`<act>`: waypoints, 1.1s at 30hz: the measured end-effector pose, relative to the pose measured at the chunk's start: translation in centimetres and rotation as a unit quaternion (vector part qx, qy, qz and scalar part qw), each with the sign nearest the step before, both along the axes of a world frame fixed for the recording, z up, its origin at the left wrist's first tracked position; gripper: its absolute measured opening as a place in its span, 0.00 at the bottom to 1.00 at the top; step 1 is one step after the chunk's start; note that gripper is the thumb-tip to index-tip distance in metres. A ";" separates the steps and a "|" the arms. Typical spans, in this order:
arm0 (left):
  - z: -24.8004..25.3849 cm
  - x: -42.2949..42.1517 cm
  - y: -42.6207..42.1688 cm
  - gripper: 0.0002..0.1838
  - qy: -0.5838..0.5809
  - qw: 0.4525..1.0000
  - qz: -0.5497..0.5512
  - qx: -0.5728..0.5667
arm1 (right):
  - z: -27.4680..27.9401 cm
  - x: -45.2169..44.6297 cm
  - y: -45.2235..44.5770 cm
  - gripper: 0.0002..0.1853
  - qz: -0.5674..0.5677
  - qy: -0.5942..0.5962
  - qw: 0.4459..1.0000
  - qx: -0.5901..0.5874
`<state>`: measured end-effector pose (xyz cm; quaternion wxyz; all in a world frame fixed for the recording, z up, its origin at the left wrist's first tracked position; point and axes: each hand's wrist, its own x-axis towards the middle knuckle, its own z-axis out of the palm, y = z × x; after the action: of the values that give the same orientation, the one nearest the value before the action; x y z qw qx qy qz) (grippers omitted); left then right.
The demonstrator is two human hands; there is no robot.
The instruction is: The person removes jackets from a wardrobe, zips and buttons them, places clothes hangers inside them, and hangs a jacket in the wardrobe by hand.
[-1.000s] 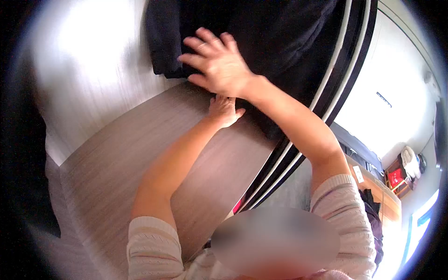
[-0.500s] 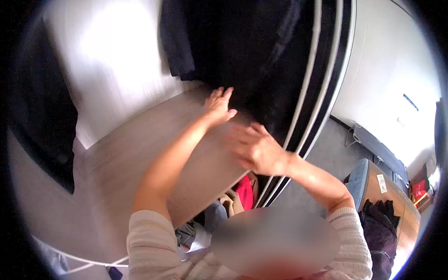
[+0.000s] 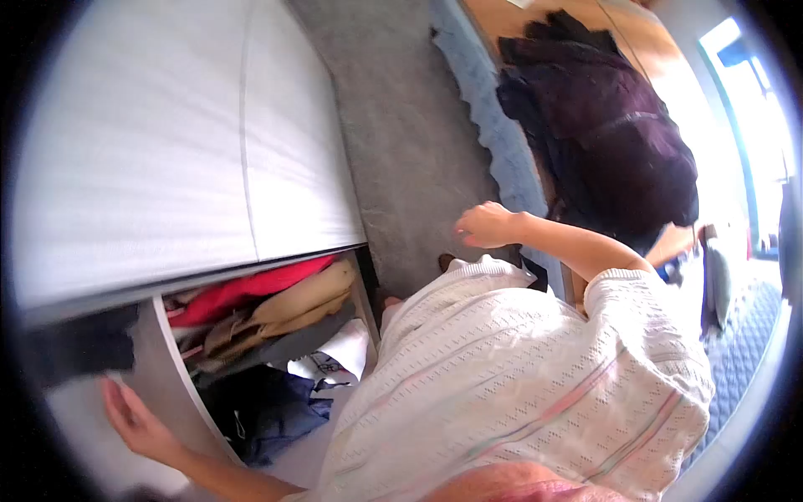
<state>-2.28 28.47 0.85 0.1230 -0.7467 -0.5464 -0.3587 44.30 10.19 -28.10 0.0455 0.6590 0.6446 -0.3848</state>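
Observation:
At the lower left, my left hand [image 3: 138,418] is open beside the wardrobe shelf [image 3: 188,376], its fingers just below the hem of a dark hanging garment [image 3: 88,339]. I cannot tell whether they touch it. My right hand [image 3: 489,226] hangs in the air over the grey floor, fingers loosely bent and apart, with nothing visible in it. Under the shelf, a compartment holds a red garment [image 3: 259,289], a tan garment [image 3: 305,301], dark blue clothing [image 3: 272,410] and a white item with dark print [image 3: 339,356].
White wardrobe doors [image 3: 184,142] stand at the upper left. Across the grey floor [image 3: 410,125], dark purple clothes [image 3: 602,134] are heaped on a wood-coloured surface [image 3: 510,21] with light blue fabric [image 3: 493,125] along its side. A quilted grey-blue cover [image 3: 749,351] lies at the right.
My view has turned right and down, away from the wardrobe interior. My right hand has moved out of the wardrobe over the floor. My left hand is now at the lower left of the view.

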 end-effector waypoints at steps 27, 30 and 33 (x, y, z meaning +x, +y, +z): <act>-40.4 55.2 12.5 0.14 0.215 0.625 -0.537 -0.524 | -9.3 18.1 -19.6 0.14 -0.713 0.028 0.701 0.019; -41.9 59.3 11.6 0.14 0.250 0.628 -0.523 -0.518 | -10.1 25.3 -23.5 0.13 -0.787 0.008 0.615 0.045; -43.3 63.0 10.0 0.16 0.337 0.606 -0.472 -0.545 | -9.3 34.1 -27.4 0.12 -0.794 -0.081 0.589 0.127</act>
<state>60.70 38.46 -42.41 -0.3176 -0.8982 -0.1320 0.2738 78.40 -17.23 -37.43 -0.3098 0.9370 -0.0986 -0.1277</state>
